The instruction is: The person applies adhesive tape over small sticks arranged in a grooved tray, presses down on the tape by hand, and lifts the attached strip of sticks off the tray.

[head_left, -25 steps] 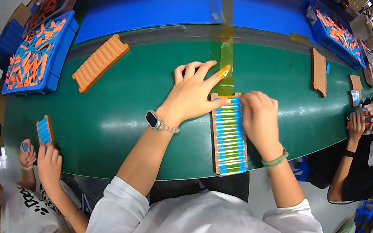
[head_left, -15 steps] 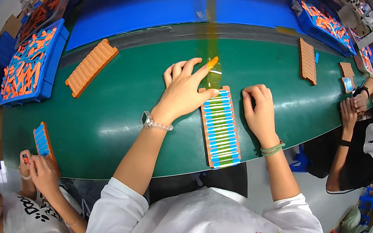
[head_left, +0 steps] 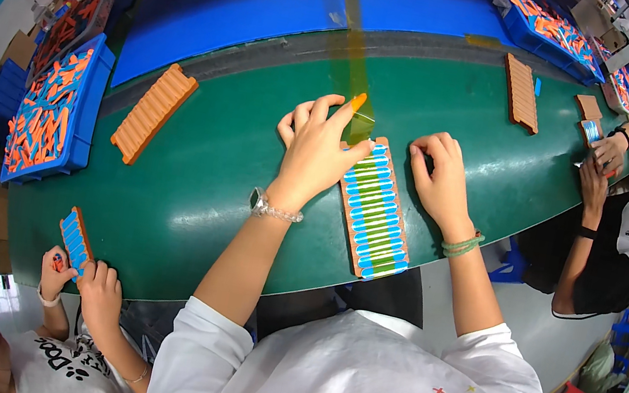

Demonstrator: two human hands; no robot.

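A strip of clear amber tape (head_left: 350, 13) comes down from the top of the view to the far end of an orange grooved tray (head_left: 360, 265). Blue-and-white slim pieces (head_left: 369, 198) fill the tray in a row, and a green-looking band crosses their middles. My left hand (head_left: 312, 150) is at the tray's far end, its index fingertip against the tape and tinted orange, its thumb by the tray's edge. The other fingers are bent. To the right of the tray, my right hand (head_left: 442, 181) rests with loosely curled fingers and shows nothing in it.
On the green table (head_left: 220, 205) lie orange grooved trays at left (head_left: 154, 114) and right (head_left: 522, 94). Blue bins of orange and blue pieces stand at left (head_left: 80, 142) and far right (head_left: 519, 39). Co-workers' hands handle trays at lower left (head_left: 99, 295) and right (head_left: 593, 182). A blue belt (head_left: 256, 5) runs beyond.
My hands keep nearly the same places, with the left shifted slightly right. The tape's lower part catches light differently. Both co-workers' hands have moved at their trays.
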